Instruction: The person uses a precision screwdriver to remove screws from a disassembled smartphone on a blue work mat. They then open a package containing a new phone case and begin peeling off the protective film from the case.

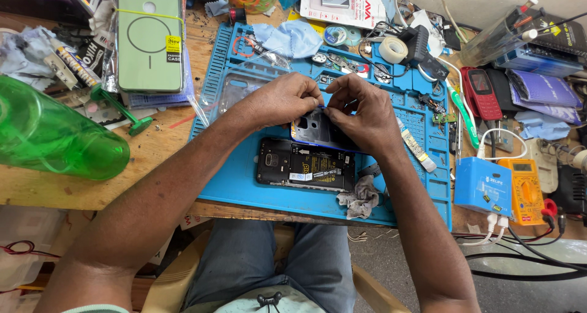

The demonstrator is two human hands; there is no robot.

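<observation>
Holding the dark back cover (318,131) above the blue mat (244,191), I grip it with my left hand (282,99) and right hand (361,114), both pinching its top edge. It may crack if bent; my fingertips seem to hide the seam.

A phone repair workbench. Under both hands lies a blue repair mat (244,191) on a cluttered wooden table (165,148). Just below the hands rests an opened phone (304,164) with its battery bare. To the right of the right hand (361,114) stand an orange multimeter (526,191) and a red keypad phone (483,93); tape roll (392,49) beyond the hands.
</observation>
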